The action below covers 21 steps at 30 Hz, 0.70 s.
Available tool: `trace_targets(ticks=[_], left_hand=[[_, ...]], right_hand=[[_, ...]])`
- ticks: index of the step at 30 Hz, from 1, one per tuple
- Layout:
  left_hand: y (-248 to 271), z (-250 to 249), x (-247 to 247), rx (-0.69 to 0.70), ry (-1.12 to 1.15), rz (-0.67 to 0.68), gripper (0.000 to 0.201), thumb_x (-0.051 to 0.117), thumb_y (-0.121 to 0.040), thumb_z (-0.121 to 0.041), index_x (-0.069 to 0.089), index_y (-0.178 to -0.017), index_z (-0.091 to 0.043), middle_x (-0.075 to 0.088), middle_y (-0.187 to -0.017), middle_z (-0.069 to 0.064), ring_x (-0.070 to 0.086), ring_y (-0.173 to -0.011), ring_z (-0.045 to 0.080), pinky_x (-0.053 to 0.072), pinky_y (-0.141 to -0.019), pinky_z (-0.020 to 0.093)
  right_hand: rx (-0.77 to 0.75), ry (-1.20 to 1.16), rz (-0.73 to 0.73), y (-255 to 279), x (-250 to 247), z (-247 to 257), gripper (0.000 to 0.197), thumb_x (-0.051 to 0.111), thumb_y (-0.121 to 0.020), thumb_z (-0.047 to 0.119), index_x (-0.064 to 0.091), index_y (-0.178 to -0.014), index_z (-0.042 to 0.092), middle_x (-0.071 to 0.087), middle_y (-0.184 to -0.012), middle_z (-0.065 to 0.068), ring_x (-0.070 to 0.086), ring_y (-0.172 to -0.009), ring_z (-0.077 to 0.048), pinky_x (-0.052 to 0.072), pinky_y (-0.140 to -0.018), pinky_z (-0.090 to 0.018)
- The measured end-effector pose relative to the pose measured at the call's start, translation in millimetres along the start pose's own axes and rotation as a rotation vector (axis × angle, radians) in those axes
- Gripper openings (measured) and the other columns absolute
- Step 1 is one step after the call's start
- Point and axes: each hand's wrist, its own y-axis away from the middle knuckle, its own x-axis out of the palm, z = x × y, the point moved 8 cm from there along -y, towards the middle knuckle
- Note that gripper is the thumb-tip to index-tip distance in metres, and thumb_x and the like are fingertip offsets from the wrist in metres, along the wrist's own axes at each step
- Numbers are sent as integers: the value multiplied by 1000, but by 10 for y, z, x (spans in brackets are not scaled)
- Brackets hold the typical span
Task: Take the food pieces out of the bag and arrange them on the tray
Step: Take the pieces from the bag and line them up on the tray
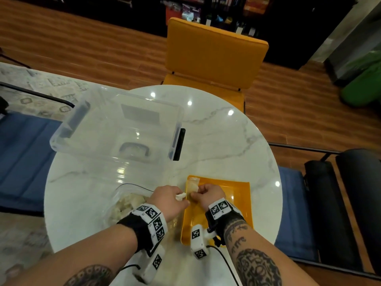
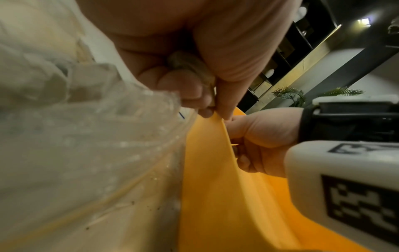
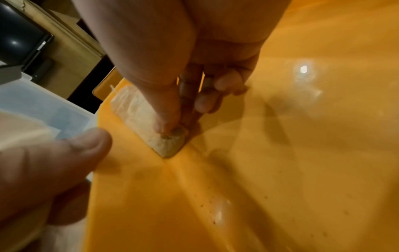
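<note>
Food pieces (image 1: 128, 204) lie mostly in the clear bag (image 1: 123, 195) at about 8 o'clock on the round marble table (image 1: 226, 141), and the orange tray (image 1: 239, 195) sits just beside the bag at 5 o'clock. One pale piece (image 3: 149, 122) rests in the tray's far left corner, toward 11 o'clock of the tray. We have our right hand (image 1: 206, 195) on it, thumb and forefinger curled down and pinching its near end, the other fingers tucked. Our left hand (image 1: 169, 200) hovers at the tray's left rim, fingers curled round a second small white piece (image 1: 181, 196).

We judge that we are setting the first piece while the next waits. The pieces look soft and a little damp, so a hard pinch could crumble one or make it stick to our fingertips and lift again on release. Our left hand crowds the rim; a nudge could tilt the tray or drop its piece on the table. The bag slumps open against the tray, and dragging a wrist across it could spill its contents. A clear storage bin (image 1: 117, 129) stands at 11 o'clock, well apart.
</note>
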Motion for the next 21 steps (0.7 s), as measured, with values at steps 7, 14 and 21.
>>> trace_targets(ticks=[7, 14, 21], left_hand=[[-25, 19, 16, -4, 17, 21, 32, 70, -81, -50, 71, -104, -28, 65, -90, -8, 56, -83, 10, 41, -69, 23], [9, 69, -7, -32, 137, 42, 33, 71, -75, -56, 67, -91, -28, 67, -84, -7, 66, -77, 14, 57, -69, 32], [205, -94, -112, 27, 521, 143, 34, 71, -75, -13, 57, -103, -27, 69, -88, 6, 67, -60, 15, 58, -52, 31]], right_hand=[[49, 10, -43, -65, -30, 18, 24, 84, -72, 34, 65, -81, 22, 70, -81, 5, 64, -74, -14, 44, -57, -24], [24, 8, -70, 62, -148, 66, 26, 84, -72, 37, 63, -79, 22, 66, -75, 6, 58, -65, -10, 39, -52, -23], [-321, -333, 95, 634, -271, 424, 8, 74, -87, 23, 71, -93, 18, 72, -84, 4, 63, -75, -6, 51, -74, -24]])
